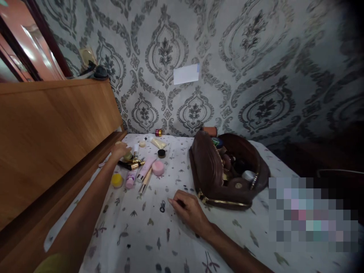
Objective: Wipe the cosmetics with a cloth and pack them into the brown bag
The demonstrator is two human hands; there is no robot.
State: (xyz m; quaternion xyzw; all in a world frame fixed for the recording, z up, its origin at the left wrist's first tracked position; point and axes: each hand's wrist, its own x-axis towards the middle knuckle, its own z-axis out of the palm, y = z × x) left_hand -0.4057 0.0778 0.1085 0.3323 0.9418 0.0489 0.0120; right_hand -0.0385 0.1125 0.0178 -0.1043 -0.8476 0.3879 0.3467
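Note:
My left hand [121, 151] reaches to the far left of the cloth. Its fingers are bent over a greenish-yellow jar [129, 156], and a small pale thing shows by the knuckles; what they grip is hidden. Near it lie a white tube [135, 151], black and gold cosmetic tubes [136, 165], a pink tube [147, 168], a purple tube [131, 179], makeup brushes [146, 181], a pink jar [158, 167] and a yellow jar [116, 180]. My right hand [190, 209] rests on the cloth with loosely curled fingers, nothing visible in them, beside small dark hair ties [162, 207].
A brown cosmetic bag [207, 163] stands unzipped at the right, with jars and other items inside. A cream tube [158, 143], a black-lidded jar [161, 153] and a red-gold jar [158, 132] lie farther back. Wooden furniture [57, 132] borders the left; the patterned wall [196, 45] stands behind.

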